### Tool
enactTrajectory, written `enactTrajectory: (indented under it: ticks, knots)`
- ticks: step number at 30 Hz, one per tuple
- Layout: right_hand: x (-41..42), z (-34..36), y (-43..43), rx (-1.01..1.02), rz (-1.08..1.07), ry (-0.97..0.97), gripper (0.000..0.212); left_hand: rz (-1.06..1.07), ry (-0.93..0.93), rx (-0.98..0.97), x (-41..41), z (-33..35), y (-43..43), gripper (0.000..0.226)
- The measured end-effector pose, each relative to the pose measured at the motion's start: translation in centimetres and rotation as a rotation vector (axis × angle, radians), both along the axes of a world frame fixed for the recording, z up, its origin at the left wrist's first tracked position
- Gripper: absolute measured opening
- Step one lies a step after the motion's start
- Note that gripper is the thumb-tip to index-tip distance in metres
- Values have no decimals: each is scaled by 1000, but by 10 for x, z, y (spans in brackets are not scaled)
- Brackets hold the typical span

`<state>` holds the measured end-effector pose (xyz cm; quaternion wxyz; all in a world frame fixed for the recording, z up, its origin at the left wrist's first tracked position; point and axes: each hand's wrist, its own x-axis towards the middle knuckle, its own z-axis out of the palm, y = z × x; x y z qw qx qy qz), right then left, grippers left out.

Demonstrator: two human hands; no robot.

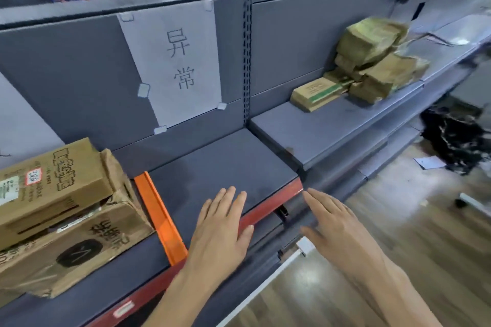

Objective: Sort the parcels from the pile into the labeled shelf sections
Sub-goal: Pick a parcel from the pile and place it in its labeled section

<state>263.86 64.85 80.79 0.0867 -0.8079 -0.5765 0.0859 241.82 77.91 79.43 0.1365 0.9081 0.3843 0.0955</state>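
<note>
While both hands were empty, the work stood between parcels, so the step looked like a reach for the next one. The left hand (220, 225) lay flat, fingers straight and together, over the red front edge (268, 207) of the shelf board (225, 162). The right hand (340, 228) hovered just off that board's front right corner, likewise spread and holding nothing.

The heap of brown parcels (372, 56) sat well apart on the neighbouring board (292, 135), along its back edge, with a flat box (318, 93) bearing a green stripe at the heap's near side. To do this well, I judged it best to lift from the top of the heap with both hands, since the stack leaned and a pull from below could spill it, then to read the parcel's label before choosing a section.

The paper sheet (175, 61) taped to the back panel read "异常", marking this bay for abnormal items. At the board's left edge, beyond an orange divider (159, 215), an upper carton (53, 188) rested on a lower carton (79, 252). Both carried printed characters too skewed to read surely. The upper one had a red-framed sticker whose digits were blurred; the lower one showed a black emblem.
</note>
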Motion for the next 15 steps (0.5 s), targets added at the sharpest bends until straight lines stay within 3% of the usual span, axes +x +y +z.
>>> enactTrajectory:
  ticks: [15]
  knots:
    - [140,10,-100,42,-275,16,70,-321,-24,-87,214,7,-43,69]
